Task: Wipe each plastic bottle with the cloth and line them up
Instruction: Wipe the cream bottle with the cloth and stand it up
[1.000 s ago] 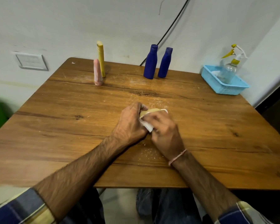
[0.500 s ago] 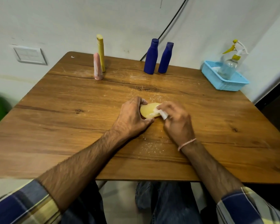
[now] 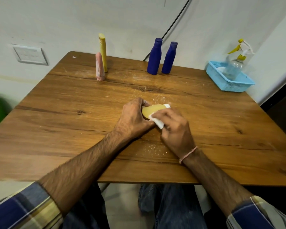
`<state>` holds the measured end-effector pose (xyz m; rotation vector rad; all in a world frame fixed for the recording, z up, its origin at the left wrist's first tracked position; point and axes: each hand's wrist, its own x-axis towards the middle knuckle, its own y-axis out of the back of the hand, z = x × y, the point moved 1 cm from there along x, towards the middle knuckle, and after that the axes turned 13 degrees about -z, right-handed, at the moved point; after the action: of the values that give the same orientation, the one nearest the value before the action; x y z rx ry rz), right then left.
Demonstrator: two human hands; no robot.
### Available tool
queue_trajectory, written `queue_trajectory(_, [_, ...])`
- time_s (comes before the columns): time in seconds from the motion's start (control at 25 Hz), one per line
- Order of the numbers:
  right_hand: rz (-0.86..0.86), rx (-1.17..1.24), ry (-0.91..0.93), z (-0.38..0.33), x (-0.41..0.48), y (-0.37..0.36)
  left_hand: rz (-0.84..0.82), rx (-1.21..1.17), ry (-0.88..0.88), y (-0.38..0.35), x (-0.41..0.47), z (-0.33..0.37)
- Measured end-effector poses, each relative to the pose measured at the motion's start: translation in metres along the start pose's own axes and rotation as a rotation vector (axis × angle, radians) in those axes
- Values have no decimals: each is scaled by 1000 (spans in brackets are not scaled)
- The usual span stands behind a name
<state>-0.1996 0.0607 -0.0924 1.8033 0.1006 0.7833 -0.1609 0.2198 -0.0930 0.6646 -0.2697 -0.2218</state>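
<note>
Right now your yellow bottle (image 3: 151, 110) lies on its side at the middle of the counter (image 3: 56, 129), caught between both hands. It is pale yellow and smooth, with a broad rounded face turned up at you. A white bit shows at its far end, and I cannot tell whether that is a cap or cloth. Your left hand (image 3: 132, 119) curls its fingers round the bottle's left end and grips it. Your right hand (image 3: 175, 128) pinches a folded white cloth (image 3: 158, 122) and presses it against the bottle's near right side.

Farther back, a pink bottle (image 3: 99, 66) stands just beside a tall yellow bottle (image 3: 103, 52). Two blue bottles (image 3: 154, 58) stand upright, close together, near the far edge. At the far right corner, a blue basket (image 3: 234, 85) holds a clear spray bottle (image 3: 234, 68).
</note>
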Motion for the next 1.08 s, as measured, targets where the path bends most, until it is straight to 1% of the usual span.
queue_trajectory(0.04, [-23,0,68,-2,-3,1,-7,0,-3,0,0,0])
queue_trajectory(0.08, [-24,-5,60,6,-1,4,-12,-1,5,0,0,1])
queue_trajectory(0.2, [75,16,-233,21,7,11,-11,-11,53,-1,1,0])
queue_trajectory(0.24, [71,22,-233,14,6,7,-5,-28,56,0,0,0])
queue_trajectory(0.36, [-29,14,-8,-7,-7,-2,-2,-47,44,0,-1,1])
queue_trajectory(0.4, [-33,7,-11,3,-6,1,-5,-41,50,1,-1,2])
queue_trajectory(0.44, [5,14,-89,16,-2,6,-8,-39,64,1,-1,2])
queue_trajectory(0.52, [80,34,-305,28,5,11,-13,-61,87,0,0,1])
queue_trajectory(0.56, [75,42,-310,23,6,9,-9,-79,92,0,-1,1])
queue_trajectory(0.6, [42,34,-238,11,3,4,-3,-92,91,0,-1,0])
queue_trajectory(0.68, [-33,14,-36,-3,-7,-1,-1,-88,72,0,-2,0])
queue_trajectory(0.72, [-52,-1,-6,4,-7,2,-12,-79,67,0,-2,1])
queue_trajectory(0.76, [-36,-13,-59,17,-3,6,-25,-67,70,0,-1,1])
queue_trajectory(0.84, [37,-38,-304,37,6,13,-45,-38,74,-1,0,0])
queue_trajectory(0.88, [46,-31,-350,35,10,12,-46,-22,66,0,1,-1])
queue_trajectory(0.92, [22,-26,-287,25,10,8,-40,-8,53,-1,2,-2])
queue_trajectory(1.0, [-70,-29,-6,-2,2,-2,-29,16,14,-2,2,-3])
queue_trajectory(1.04, [-103,-30,96,-4,-1,-3,-34,27,-5,-2,2,-3])
queue_trajectory(1.08, [-108,-37,113,2,1,1,-40,41,-17,-3,3,-2])
